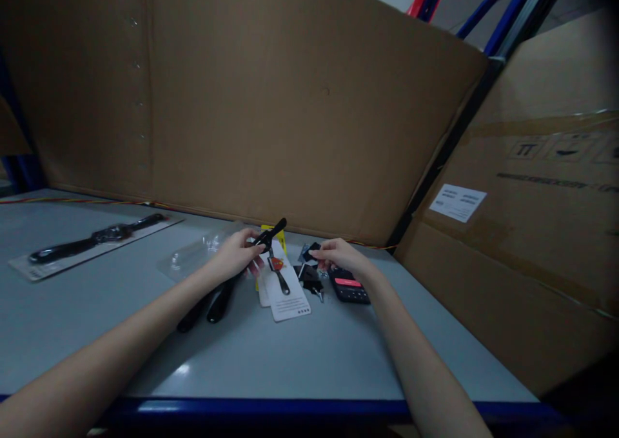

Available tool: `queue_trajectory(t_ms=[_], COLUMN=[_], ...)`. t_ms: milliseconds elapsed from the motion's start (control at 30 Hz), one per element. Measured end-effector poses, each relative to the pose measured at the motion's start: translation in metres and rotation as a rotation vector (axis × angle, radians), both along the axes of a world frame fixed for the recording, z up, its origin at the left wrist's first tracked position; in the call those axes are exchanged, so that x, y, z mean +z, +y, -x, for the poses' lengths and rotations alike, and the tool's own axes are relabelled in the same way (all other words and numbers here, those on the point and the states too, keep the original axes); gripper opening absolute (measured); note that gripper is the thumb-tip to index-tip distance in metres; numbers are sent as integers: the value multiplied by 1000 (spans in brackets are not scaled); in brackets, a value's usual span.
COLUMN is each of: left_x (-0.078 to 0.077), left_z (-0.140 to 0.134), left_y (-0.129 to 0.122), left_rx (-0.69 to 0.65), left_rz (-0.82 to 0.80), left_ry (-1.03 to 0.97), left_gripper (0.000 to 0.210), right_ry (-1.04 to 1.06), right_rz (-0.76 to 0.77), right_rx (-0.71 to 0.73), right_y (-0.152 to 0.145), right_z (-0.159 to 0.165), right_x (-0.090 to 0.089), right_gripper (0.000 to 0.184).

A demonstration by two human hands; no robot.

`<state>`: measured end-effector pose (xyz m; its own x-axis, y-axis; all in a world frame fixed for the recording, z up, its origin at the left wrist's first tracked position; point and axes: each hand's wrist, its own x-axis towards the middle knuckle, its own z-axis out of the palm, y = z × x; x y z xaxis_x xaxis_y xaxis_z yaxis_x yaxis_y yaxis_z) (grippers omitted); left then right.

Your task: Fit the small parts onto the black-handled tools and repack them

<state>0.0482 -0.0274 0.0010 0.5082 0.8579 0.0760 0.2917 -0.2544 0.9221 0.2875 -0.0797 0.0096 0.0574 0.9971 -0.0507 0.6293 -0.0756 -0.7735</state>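
My left hand (240, 252) is closed around a black-handled tool (277, 227); one end of it rises above my fingers. Below that hand, dark handles (222, 301) angle toward the front, and my wrist partly hides them. Just right of it lie overlapping printed cards (289, 296), one picturing a black-handled utensil, with a yellow card (275, 235) behind. My right hand (341, 256) pinches a small black piece (313, 251) whose exact kind is unclear. Under its fingertips are black clip-like pieces (309, 275) with shiny metal parts.
Beneath my right wrist is a dark device (349, 289) with a red band. Clear plastic packaging (191, 254) lies left of the cards. Farther left, a long black tool (99, 239) sits packed on white card. Cardboard walls (290, 102) bound the grey table (271, 360) behind and right.
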Motion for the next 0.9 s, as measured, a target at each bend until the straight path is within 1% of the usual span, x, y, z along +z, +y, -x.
queue_trajectory(t_ms=[100,200,367,533,600,733,900], left_x=[-4,-5,-1,4,4,5,11], left_z=[8,12,12,16,19,22,26], left_y=[9,11,3,1,3,3,-3], left_rx=[98,128,107,219,252,257,267], left_rz=[-172,-275,-313,-448,-476,-469,-494], left_ry=[207,383,475,591,640,744,870], left_gripper=[26,22,21,22,23,25,30], right_ry=[-107,-174,-354,-535,-593,-655,-677], right_rz=[67,124,153,133,115,72,49], right_rx=[-66,-68,-66,-99,-125,-154,-154], right_y=[6,11,12,11,9,5,1], right_z=[-13,-17,-17,-14,-13,-8,-3], right_x=[-7,-16,-21,-24,-26,-28,-27], right_gripper=[26,25,32,30,31,41,40])
